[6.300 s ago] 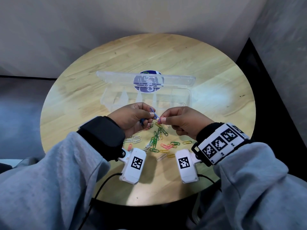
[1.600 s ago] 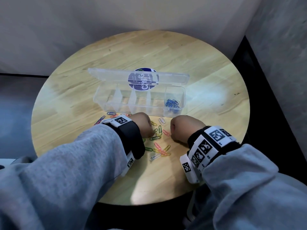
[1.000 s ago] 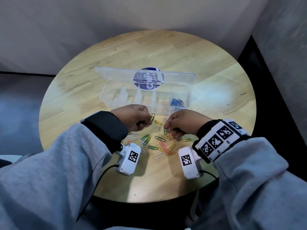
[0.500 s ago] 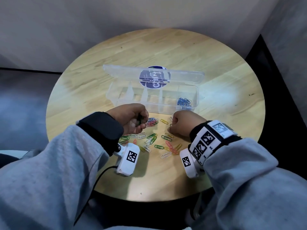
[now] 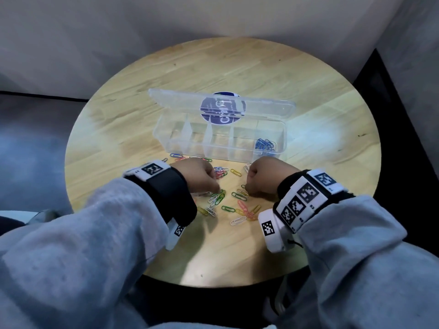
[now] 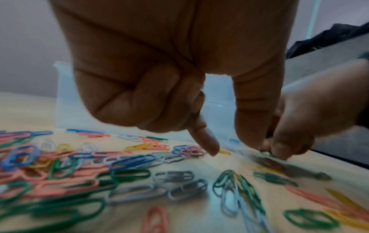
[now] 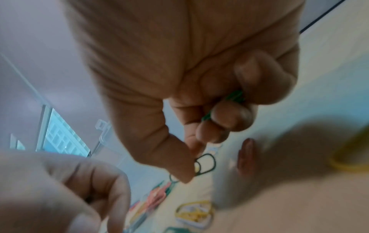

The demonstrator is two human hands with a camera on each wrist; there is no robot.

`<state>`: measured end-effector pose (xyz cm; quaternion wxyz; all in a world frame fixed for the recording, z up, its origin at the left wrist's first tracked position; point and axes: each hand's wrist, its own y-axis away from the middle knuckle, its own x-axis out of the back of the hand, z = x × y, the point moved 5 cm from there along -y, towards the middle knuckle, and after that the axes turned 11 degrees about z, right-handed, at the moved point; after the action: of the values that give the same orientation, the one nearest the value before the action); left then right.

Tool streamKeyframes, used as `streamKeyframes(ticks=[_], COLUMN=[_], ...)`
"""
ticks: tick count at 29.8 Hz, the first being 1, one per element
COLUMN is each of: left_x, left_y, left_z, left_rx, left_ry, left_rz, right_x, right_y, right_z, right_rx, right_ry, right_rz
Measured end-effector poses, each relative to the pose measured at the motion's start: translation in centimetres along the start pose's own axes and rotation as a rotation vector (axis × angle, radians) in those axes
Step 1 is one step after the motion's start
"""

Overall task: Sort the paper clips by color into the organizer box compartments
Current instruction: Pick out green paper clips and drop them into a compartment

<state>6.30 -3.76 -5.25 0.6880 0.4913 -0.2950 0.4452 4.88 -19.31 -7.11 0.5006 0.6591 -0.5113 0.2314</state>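
Note:
A clear organizer box (image 5: 215, 154) stands open at mid-table, with blue paper clips (image 5: 264, 146) in its rightmost compartment. Mixed colored paper clips (image 5: 237, 207) lie scattered in front of it. Both hands hover knuckles-up over them. My right hand (image 5: 249, 185) holds green paper clips (image 7: 234, 96) in its curled fingers, while its thumb and forefinger touch another green clip (image 7: 207, 164) on the table. My left hand (image 6: 229, 146) has three fingers curled, with forefinger and thumb pointing down at the clips and apart. Nothing shows in it.
The round wooden table (image 5: 237, 67) stands against grey walls. The box lid (image 5: 178, 103) leans back behind the compartments, carrying a round blue sticker (image 5: 222, 108). More clips (image 5: 175, 156) lie along the box's front left. Bare wood lies right of the box.
Both hands have turned knuckles-up and dropped onto the clips. The left hand has moved right and nearer, toward the green clips; the right hand stays beside it.

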Motion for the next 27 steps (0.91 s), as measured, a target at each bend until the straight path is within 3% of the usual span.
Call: streamKeyframes(ticks=[7, 19, 27], left_x=[-1.7, -1.7, -0.4], left_y=[0.1, -0.3, -0.4], left_z=[1.2, 1.2, -0.2], left_rx=[-0.065, -0.086, 0.053], left_ry=[-0.201, -0.149, 0.234], left_rz=[0.009, 0.079, 0.006], right_x=[0.9, 0.2, -0.8], right_y=[0.5, 0.5, 0.7], right_z=[0.7, 1.0, -0.1], right_rx=[0.022, -0.015, -0.112], right_ry=[-0.22, -0.46, -0.525], right_rz=[-0.018, -0.087, -0.235])
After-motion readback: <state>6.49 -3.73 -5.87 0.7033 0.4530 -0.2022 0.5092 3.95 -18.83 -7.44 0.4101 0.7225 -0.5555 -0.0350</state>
